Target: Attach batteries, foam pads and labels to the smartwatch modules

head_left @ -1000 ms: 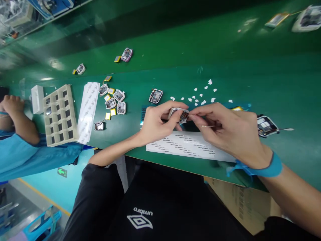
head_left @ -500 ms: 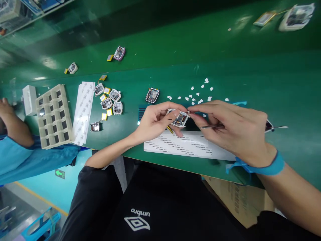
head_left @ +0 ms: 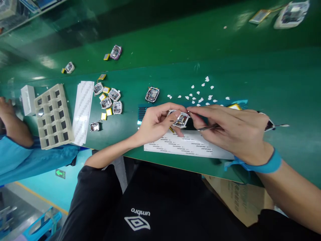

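Note:
My left hand [head_left: 156, 124] is closed on a white smartwatch casing [head_left: 185, 121] with its circuit board facing up, the thumb lying over one side. A yellow-edged battery [head_left: 172, 130] shows below the casing, partly behind my fingers. My right hand [head_left: 233, 134] pinches at the casing's upper right corner with thumb and forefinger; whatever is at the fingertips is too small to make out. Tucked in the same hand are slim metal tweezers [head_left: 207, 127], their point toward the left. Beneath both hands lies a printed white sheet [head_left: 180, 145].
Small white stickers [head_left: 200, 100] are scattered beyond my hands. A dark watch casing [head_left: 152, 94] lies behind my left hand. Leftward are several casings with batteries [head_left: 114, 95], white strips [head_left: 84, 110] and a beige compartment tray [head_left: 54, 117]. A co-worker's arm [head_left: 15, 124] rests at far left.
My right hand has turned slightly and flattened, uncovering a yellow-edged battery behind it. The casing stays in my left hand, tilted a little differently. The whole view has shifted slightly.

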Demonstrator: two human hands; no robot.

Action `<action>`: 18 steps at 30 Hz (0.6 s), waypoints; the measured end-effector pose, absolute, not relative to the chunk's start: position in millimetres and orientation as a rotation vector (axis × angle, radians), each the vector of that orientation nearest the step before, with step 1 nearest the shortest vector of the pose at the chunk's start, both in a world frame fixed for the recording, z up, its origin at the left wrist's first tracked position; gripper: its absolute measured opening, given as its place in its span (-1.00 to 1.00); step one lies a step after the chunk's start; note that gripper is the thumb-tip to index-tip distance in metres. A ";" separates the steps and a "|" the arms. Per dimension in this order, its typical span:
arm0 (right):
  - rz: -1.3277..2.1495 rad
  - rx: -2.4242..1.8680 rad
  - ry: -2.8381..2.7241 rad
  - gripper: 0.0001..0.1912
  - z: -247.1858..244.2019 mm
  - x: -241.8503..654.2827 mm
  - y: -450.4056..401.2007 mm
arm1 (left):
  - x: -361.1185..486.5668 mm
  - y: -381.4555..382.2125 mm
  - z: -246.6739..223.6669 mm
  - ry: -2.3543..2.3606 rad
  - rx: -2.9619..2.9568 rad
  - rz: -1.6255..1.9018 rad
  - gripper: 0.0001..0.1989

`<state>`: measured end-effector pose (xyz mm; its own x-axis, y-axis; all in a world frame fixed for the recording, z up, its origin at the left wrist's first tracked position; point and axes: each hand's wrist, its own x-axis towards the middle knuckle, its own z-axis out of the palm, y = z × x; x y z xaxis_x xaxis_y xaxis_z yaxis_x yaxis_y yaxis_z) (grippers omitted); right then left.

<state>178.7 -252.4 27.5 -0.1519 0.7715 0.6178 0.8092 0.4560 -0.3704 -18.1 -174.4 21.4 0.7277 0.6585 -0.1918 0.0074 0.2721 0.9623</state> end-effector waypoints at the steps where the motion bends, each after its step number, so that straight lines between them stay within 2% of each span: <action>1: -0.053 -1.331 -1.927 -0.70 27.7 178.9 -252.3 | -18.3 -174.2 21.6 0.645 1.233 0.484 -0.58; 8: -0.106 -1.347 -1.934 -0.82 28.0 179.5 -251.5 | -18.0 -176.3 21.3 0.656 1.264 0.494 -0.69; 18: -0.323 -1.491 -1.994 -0.76 22.5 185.7 -246.5 | -16.0 -175.6 20.5 0.678 1.270 0.577 -0.80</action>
<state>185.7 -246.5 22.5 -0.1697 0.7765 0.6069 0.9284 0.3325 -0.1658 -16.0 -175.6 20.5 0.6767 0.7231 -0.1386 -0.0212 0.2073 0.9781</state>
